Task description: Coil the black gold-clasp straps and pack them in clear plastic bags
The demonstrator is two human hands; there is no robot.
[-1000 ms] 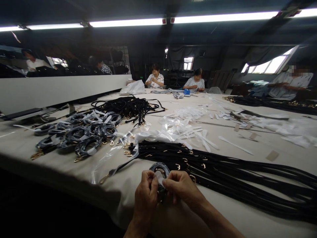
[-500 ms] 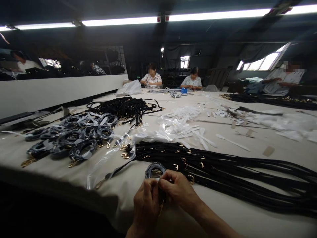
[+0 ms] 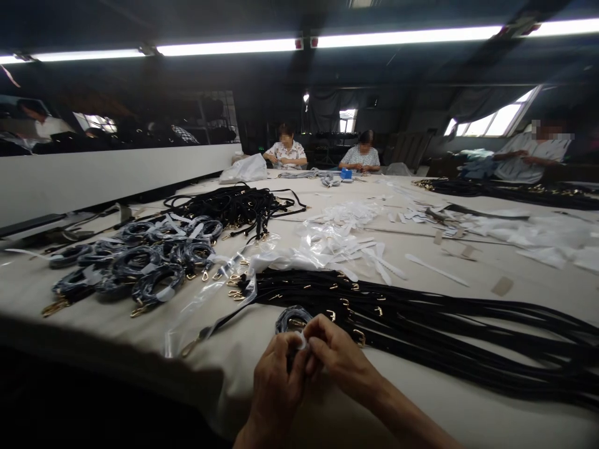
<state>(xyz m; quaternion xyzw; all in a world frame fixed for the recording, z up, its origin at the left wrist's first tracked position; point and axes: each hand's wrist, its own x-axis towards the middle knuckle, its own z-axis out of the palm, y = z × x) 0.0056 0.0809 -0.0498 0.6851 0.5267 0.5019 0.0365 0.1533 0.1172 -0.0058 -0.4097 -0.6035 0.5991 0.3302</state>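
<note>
A coiled black strap in clear plastic is held low over the table's near edge, with gold hardware showing inside its ring. My left hand is closed around the near side of the coil. A small white paper strip sits on the coil between both thumbs. The fingertips of my right hand are pinched at this strip. Just beyond the hands lies a bundle of long black straps with gold buckles. The part of the coil under my fingers is hidden.
Wrapped coils are heaped at left, with loose black straps behind them. Clear plastic wrappers and white strips are scattered mid-table. Several people sit around the far side, near a blue box.
My fingers have shifted slightly on the coil, and more of the white strip shows between them. The gold piece that hung below my hands is no longer visible.
</note>
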